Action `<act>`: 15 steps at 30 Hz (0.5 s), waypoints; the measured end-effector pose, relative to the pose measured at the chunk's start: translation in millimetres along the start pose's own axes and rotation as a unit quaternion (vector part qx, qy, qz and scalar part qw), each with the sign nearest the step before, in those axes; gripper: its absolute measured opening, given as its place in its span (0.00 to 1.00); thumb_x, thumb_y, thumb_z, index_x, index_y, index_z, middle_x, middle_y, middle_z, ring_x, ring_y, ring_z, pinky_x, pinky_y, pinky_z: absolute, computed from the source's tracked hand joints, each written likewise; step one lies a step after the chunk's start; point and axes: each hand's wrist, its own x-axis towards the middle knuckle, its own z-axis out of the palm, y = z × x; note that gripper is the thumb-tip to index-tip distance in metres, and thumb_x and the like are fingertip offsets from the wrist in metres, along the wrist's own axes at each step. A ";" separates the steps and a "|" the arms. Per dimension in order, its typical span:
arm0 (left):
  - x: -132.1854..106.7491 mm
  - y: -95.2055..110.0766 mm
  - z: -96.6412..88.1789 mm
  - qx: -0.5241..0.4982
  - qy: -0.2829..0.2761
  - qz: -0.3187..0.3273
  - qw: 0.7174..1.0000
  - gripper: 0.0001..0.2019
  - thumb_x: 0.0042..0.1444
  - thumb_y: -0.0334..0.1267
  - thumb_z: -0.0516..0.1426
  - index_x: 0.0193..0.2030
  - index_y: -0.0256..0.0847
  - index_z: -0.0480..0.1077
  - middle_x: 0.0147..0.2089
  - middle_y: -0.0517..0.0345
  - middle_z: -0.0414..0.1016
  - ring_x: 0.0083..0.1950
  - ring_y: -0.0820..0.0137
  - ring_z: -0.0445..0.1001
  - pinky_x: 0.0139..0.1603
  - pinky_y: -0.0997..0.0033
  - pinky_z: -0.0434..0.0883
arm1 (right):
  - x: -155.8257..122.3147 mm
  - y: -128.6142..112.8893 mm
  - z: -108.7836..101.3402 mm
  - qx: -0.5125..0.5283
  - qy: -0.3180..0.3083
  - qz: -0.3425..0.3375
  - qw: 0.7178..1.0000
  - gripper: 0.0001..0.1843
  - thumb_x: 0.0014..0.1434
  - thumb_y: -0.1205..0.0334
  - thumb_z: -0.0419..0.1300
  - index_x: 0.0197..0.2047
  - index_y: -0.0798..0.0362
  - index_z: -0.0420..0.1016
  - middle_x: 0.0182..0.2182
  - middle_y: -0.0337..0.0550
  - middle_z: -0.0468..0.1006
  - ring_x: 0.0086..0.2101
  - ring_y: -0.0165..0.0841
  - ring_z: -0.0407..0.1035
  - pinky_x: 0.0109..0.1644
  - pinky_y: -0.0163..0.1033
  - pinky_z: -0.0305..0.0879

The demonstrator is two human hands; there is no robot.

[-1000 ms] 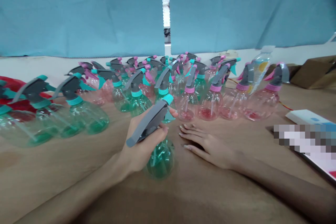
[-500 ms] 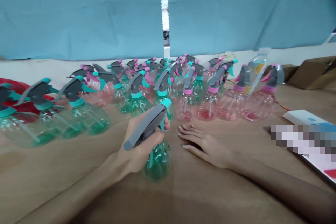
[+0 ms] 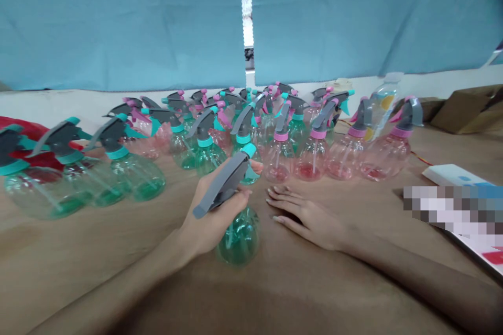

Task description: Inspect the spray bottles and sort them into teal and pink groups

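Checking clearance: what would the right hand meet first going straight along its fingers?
Probably the left hand, gripping the green spray bottle; depth is unclear, so the teal-collared bottle just behind could come first.

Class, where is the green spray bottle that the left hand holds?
In the head view, the green spray bottle is below and slightly left of centre, gripped by the left hand, with the right hand to its right.
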 end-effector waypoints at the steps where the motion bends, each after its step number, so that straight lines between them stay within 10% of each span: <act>1: -0.4 0.1 0.3 0.002 0.002 0.000 1.000 0.17 0.53 0.36 0.51 0.51 0.50 0.67 0.27 0.64 0.68 0.25 0.69 0.68 0.25 0.71 0.67 | 0.0 -0.1 -0.1 -0.003 -0.001 0.001 1.000 0.25 0.66 0.52 0.46 0.64 0.52 0.58 0.61 0.45 0.62 0.62 0.36 0.51 0.66 0.50 0.48; 15: -2.4 8.6 9.1 -0.081 0.034 -0.003 0.996 0.22 0.52 0.34 0.54 0.55 0.47 0.68 0.56 0.58 0.72 0.52 0.59 0.74 0.56 0.56 0.70 | -0.7 0.6 3.4 -0.018 0.012 -0.004 1.000 0.25 0.66 0.54 0.46 0.63 0.52 0.59 0.61 0.47 0.62 0.62 0.37 0.52 0.65 0.51 0.49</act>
